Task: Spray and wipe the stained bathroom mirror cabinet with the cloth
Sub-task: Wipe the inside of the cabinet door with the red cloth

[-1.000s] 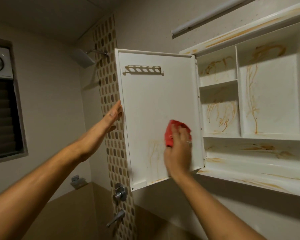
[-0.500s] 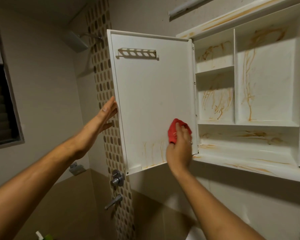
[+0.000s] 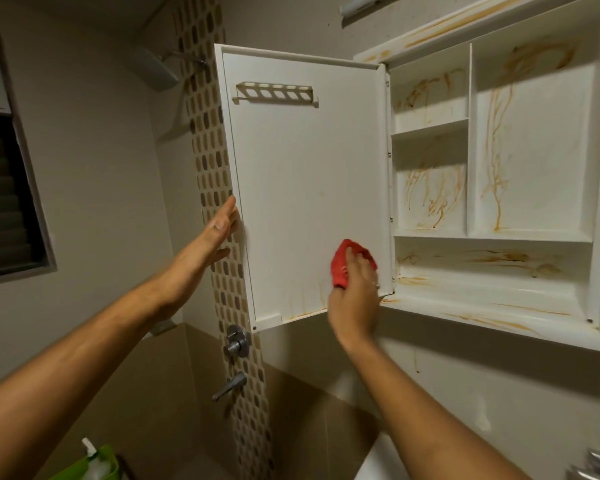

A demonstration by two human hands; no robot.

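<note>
The white cabinet door (image 3: 309, 174) hangs open to the left, its inner face toward me, with faint orange streaks along its bottom edge. My right hand (image 3: 355, 299) presses a bunched red cloth (image 3: 342, 265) against the door's lower right corner. My left hand (image 3: 219, 230) rests with straight fingers on the door's outer left edge. The cabinet interior (image 3: 534, 161) on the right has shelves and compartments marked with orange-brown stains.
A toothbrush rack (image 3: 276, 93) is fixed high on the door. Shower valves (image 3: 236, 344) and a tap (image 3: 229, 386) sit on the mosaic tile strip below. A green container with a white bottle (image 3: 90, 462) stands at bottom left. A louvred window (image 3: 4, 188) is at left.
My right hand with the cloth has slid down toward the door's lower right corner. The orange streaks at the door's bottom look fainter. My left hand stays on the door edge.
</note>
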